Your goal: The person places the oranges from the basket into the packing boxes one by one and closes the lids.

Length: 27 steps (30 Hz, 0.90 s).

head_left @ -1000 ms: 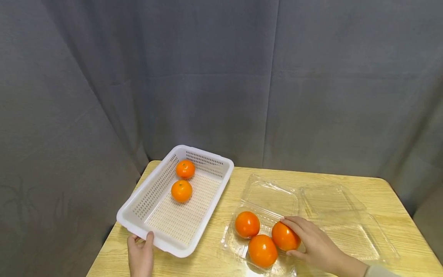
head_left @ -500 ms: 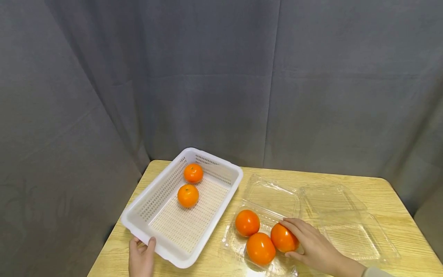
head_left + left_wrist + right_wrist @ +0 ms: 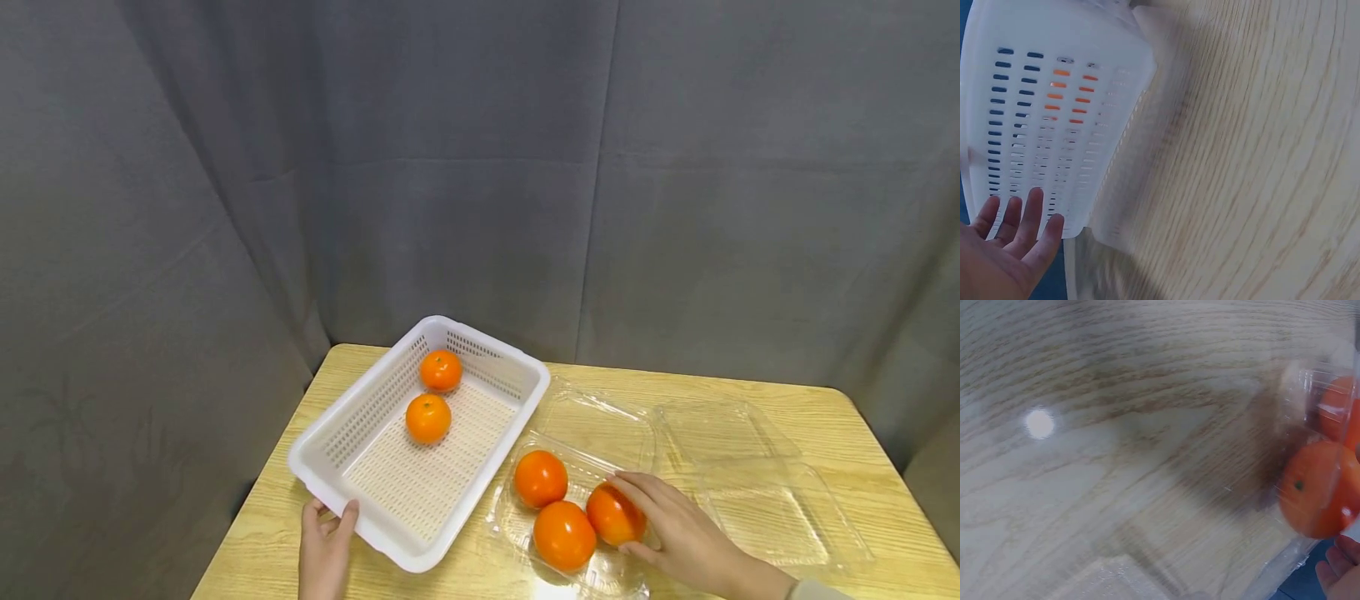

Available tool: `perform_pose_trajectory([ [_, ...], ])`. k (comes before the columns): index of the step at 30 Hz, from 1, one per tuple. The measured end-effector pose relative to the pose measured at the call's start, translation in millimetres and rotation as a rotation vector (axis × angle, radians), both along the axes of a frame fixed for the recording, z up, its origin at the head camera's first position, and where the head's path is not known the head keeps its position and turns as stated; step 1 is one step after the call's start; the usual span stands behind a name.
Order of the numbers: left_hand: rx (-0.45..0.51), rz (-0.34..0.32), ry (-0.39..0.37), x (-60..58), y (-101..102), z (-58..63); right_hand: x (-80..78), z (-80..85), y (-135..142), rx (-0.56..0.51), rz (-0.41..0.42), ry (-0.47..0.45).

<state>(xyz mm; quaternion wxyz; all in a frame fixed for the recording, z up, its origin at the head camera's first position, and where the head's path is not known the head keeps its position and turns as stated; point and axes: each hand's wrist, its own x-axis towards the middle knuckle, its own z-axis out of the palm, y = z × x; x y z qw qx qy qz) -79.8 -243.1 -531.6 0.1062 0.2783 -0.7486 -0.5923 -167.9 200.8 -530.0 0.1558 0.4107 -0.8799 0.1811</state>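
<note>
My left hand [image 3: 326, 546] grips the near left corner of a white slotted plastic basket [image 3: 420, 562], thumb over the rim. In the left wrist view, the fingers of that hand lie along the basket's slotted outer wall [image 3: 1054, 144]. Two oranges [image 3: 428, 418] sit inside, towards the far end. My right hand [image 3: 686, 533] curls its fingers and thumb around the rightmost orange [image 3: 613, 515] in a clear plastic clamshell [image 3: 501, 521]. Two more oranges [image 3: 565, 536] lie beside it. The right wrist view has oranges [image 3: 1317, 487] at its right edge, behind clear plastic.
A second open clear clamshell [image 3: 765, 508] lies on the right of the wooden table [image 3: 832, 417]. The first clamshell's lid [image 3: 592, 421] is folded back towards the rear. A grey curtain [image 3: 465, 167] hangs behind and at the left.
The left hand has shifted the basket to the right, bringing its right rim up to the clamshell. The right hand stays at the same orange, almost unmoved.
</note>
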Motion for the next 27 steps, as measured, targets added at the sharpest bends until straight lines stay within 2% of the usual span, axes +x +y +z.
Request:
perform_pose_trajectory([
  [7, 0.007, 0.049, 0.040, 1.3, 2.6, -3.7, -1.9, 9.3, -6.9, -0.012, 0.004, -0.043],
  [15, 0.097, 0.117, 0.105, 2.3, 5.6, -9.4, -13.8, 25.8, -22.5, 0.001, 0.030, -0.073],
  [22, 0.123, 0.156, 0.163, -2.7, 10.7, -14.4, -23.6, 42.3, -46.8, 0.012, 0.060, -0.074],
  [27, 0.116, 0.167, 0.175, -3.4, 11.3, -16.0, -27.1, 54.8, -70.8, 0.051, 0.127, -0.061],
])
